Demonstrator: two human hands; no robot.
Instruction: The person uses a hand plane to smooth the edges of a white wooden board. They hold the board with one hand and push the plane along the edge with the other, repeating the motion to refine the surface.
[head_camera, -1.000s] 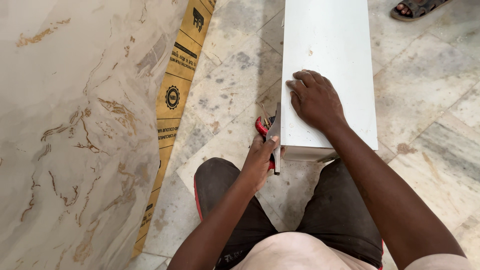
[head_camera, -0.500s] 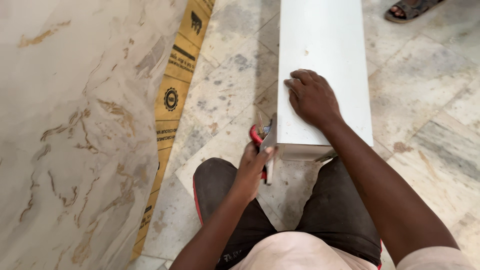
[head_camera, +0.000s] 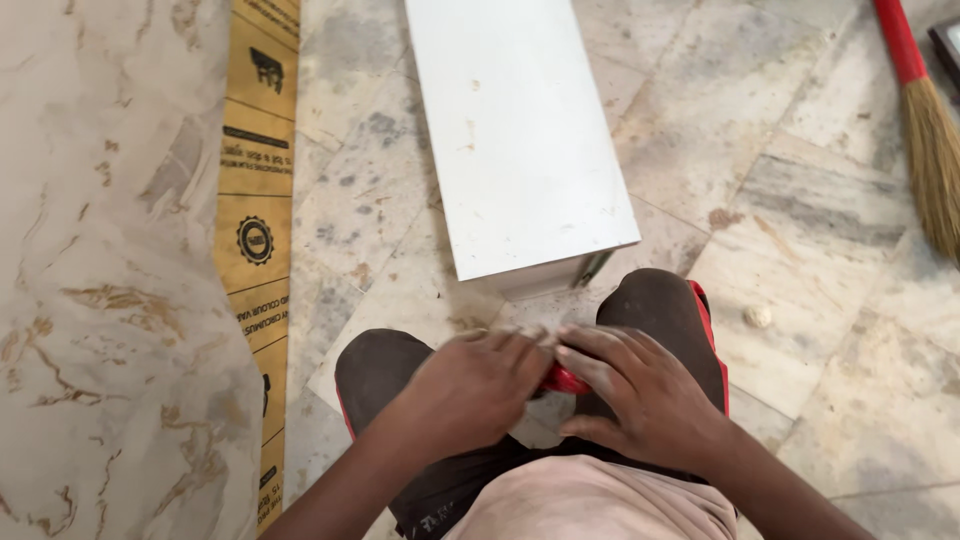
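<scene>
My left hand and my right hand meet over my knees, both closed around a small red-handled tool. Only a sliver of its red grip shows between the fingers; the rest is hidden. Just beyond the hands lies a long white board flat on the stone floor, its near end almost at my knees. Neither hand touches the board.
A marble-patterned sheet with a yellow printed cardboard strip along its edge covers the left. A red-handled broom lies at the upper right. A small pale lump sits on the dusty stone tiles.
My right hand has left the top of the white board and joined my left hand on the red tool over my lap. The view has shifted, and the board now lies farther from me.
</scene>
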